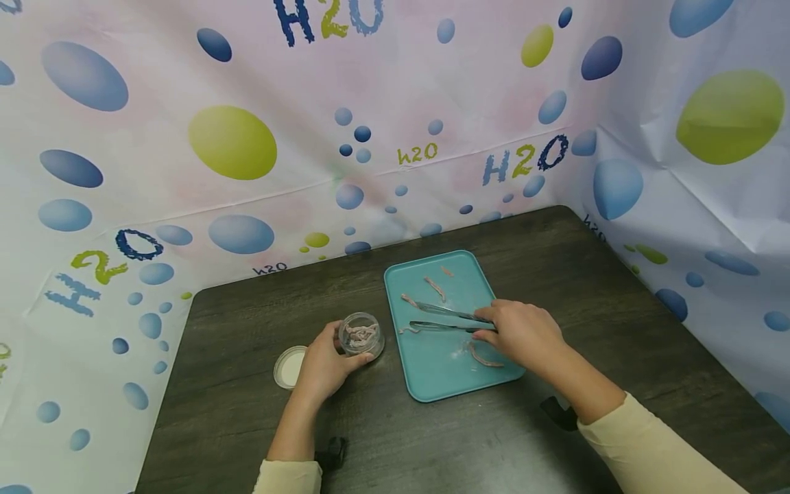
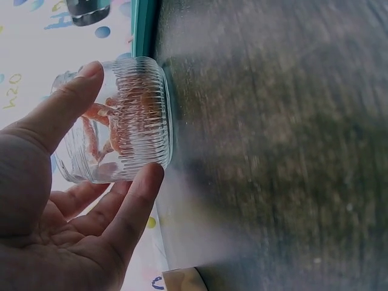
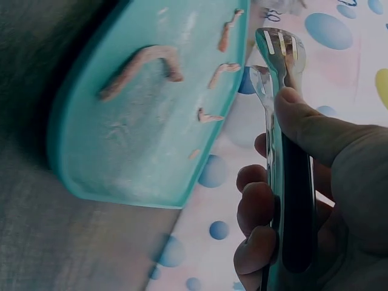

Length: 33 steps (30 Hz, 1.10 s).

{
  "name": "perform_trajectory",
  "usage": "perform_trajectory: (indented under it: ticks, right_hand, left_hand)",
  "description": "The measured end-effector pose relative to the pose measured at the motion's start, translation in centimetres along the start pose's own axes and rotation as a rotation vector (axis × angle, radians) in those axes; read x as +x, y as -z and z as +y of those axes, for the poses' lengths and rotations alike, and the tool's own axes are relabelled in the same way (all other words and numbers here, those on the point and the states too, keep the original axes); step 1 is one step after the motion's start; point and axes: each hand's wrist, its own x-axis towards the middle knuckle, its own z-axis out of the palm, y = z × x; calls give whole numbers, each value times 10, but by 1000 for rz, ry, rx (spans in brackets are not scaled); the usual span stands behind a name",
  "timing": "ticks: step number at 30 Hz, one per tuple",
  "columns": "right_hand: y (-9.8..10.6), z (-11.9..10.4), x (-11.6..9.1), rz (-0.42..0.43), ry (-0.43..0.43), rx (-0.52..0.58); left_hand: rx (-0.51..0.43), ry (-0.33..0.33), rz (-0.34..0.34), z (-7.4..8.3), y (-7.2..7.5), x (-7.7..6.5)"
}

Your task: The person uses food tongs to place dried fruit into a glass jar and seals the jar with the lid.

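My left hand (image 1: 324, 367) grips a clear glass jar (image 2: 142, 130), thumb on one side and fingers on the other. The jar stands upright and uncapped on the table, with pinkish-beige strips (image 1: 362, 336) inside. My right hand (image 1: 524, 333) holds metal tongs (image 3: 297, 200) by their arms over a teal tray (image 1: 438, 384). In the head view the tong tips are spread apart and point left, close to two strips (image 1: 408, 300) near the tray's left side. A longer curved strip (image 3: 142, 57) lies on the tray near my right hand.
A round jar lid (image 1: 290, 368) with a pale inside lies on the dark table (image 1: 234, 405), left of my left hand. Smaller strips (image 1: 435, 288) and whitish smears mark the tray. A printed sheet (image 1: 308, 199) hangs behind and beside the table.
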Motion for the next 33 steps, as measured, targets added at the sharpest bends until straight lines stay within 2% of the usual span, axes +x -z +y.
perform_trajectory:
  ticks: [16,26,33]
  right_hand:
    - [-16,10,8,-72,-20,3]
    - [-20,18,14,-63,10,16]
    - [-22,23,17,-27,50,10]
  left_hand:
    - [1,10,5,0,0,2]
    - [-3,19,2,-1,0,3]
    - [-13,15,-4,-2,1,3]
